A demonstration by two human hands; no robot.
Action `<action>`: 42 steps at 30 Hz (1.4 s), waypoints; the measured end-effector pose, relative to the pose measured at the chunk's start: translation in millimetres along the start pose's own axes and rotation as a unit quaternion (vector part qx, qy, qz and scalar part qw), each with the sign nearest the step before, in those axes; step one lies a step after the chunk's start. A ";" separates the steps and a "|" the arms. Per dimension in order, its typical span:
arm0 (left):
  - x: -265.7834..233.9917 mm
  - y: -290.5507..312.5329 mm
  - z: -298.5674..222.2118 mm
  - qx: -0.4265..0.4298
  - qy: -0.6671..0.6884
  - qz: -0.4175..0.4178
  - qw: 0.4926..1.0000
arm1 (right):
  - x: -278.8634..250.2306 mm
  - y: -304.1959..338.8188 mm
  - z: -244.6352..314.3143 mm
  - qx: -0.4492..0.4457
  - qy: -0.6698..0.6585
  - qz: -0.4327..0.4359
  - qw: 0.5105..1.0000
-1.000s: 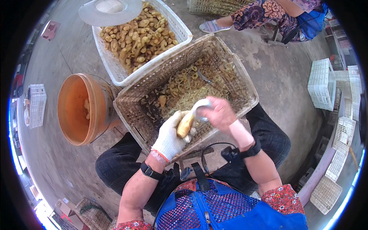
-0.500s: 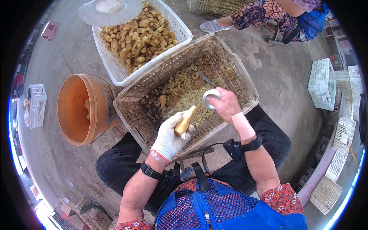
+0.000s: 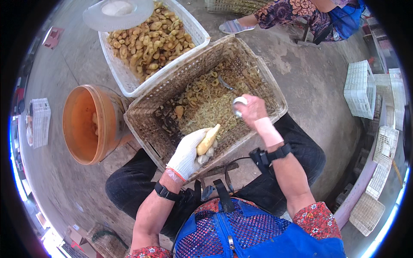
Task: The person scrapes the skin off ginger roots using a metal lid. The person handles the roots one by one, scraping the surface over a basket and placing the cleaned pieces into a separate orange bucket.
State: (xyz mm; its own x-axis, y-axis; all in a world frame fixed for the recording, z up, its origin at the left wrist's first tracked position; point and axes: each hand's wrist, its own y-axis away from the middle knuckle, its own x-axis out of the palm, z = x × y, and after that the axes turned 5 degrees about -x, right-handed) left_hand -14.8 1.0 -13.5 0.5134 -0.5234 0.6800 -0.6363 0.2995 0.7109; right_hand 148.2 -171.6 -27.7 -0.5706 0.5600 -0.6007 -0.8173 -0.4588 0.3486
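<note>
My left hand [image 3: 189,149], in a white knit glove, is closed round a pale yellow, tapered root-like vegetable [image 3: 208,141], its narrow tip pointing up and away. To the right, my bare right hand [image 3: 251,111] grips a silvery metal ring [image 3: 239,105], seen nearly edge-on and apart from the vegetable. Both hands are over the near part of a dirty plastic crate [image 3: 148,103] between my knees. Pale shavings [image 3: 215,107] and ring-shaped scraps cover its bottom. Just beyond my right hand lies a curved blade [image 3: 225,83]; its handle end is partly hidden.
Beyond the crate stands a white crate [image 3: 112,64] heaped with yellow-brown knobbly vegetables [image 3: 150,41], with a pale brimmed hat [image 3: 118,19] on its corner. An orange bucket [image 3: 101,124] is at left. Another person's leg [image 3: 275,19] shows at top right; white crates [image 3: 359,88] line the right side.
My right hand has moved slightly up relative to the crate, and the ring has turned from face-on to nearly edge-on. My left hand still holds the vegetable. The whole view has shifted a little.
</note>
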 end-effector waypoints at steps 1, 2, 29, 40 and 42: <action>-2.6 1.5 0.7 -0.007 0.039 -0.004 0.999 | -7.2 -2.4 -2.6 -0.003 0.042 -0.012 0.999; -6.0 2.0 0.8 -0.015 0.078 -0.007 0.997 | -9.9 -3.6 -4.1 -0.006 0.085 -0.025 0.996; -2.6 -0.6 0.4 -0.031 0.049 0.014 0.998 | 26.2 37.0 37.7 -0.042 -0.166 0.124 0.977; 1.7 0.9 1.0 0.003 0.058 0.003 0.998 | 8.9 28.6 36.8 -0.008 -0.266 0.087 0.960; 2.9 -5.2 7.0 0.022 -0.013 -0.079 0.997 | 31.2 42.6 42.5 -0.023 -0.272 0.157 0.949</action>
State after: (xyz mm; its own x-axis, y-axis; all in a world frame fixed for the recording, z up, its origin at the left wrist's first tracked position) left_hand -14.0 -7.6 -16.5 0.5943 -0.5827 0.5543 -0.5738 0.1758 0.7999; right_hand 92.1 -144.3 -1.1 -0.7523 0.6588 -0.0082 -0.6034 -0.6839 0.4100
